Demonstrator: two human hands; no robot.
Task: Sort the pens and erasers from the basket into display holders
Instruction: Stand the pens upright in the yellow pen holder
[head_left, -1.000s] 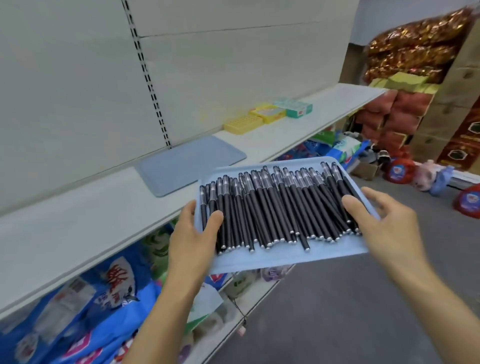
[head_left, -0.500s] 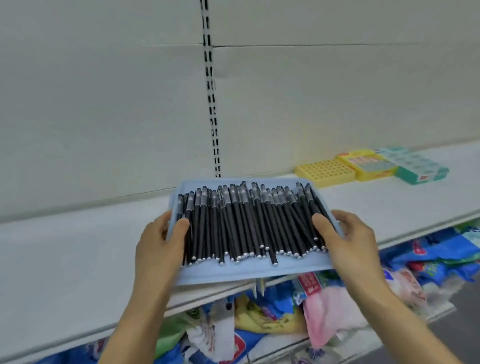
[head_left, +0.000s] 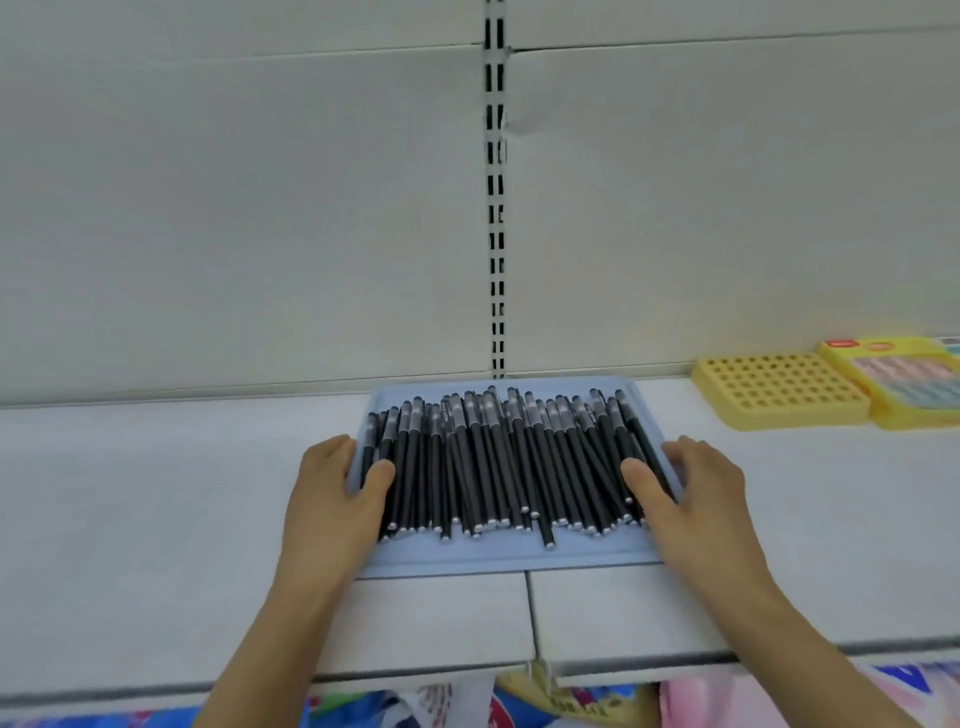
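Observation:
A flat light-blue tray (head_left: 498, 558) lies on the white shelf (head_left: 156, 519), loaded with a dense row of black pens (head_left: 498, 467) with grey caps pointing to the back wall. My left hand (head_left: 337, 493) grips the tray's left edge, its thumb lying on the outermost pens. My right hand (head_left: 685, 493) grips the right edge in the same way, thumb on the pens. A yellow pen holder (head_left: 779, 389) with a grid of round holes stands empty at the right. No erasers can be made out for certain.
A yellow box (head_left: 904, 374) with pastel contents sits beside the holder at the far right edge. The white back wall has a slotted upright (head_left: 496, 208) straight behind the tray. Colourful packaged goods (head_left: 519, 706) show under the shelf's front edge.
I have turned from the aisle to face the shelf, and both hands have carried the tray of pens forward and down until it lies on the shelf surface.

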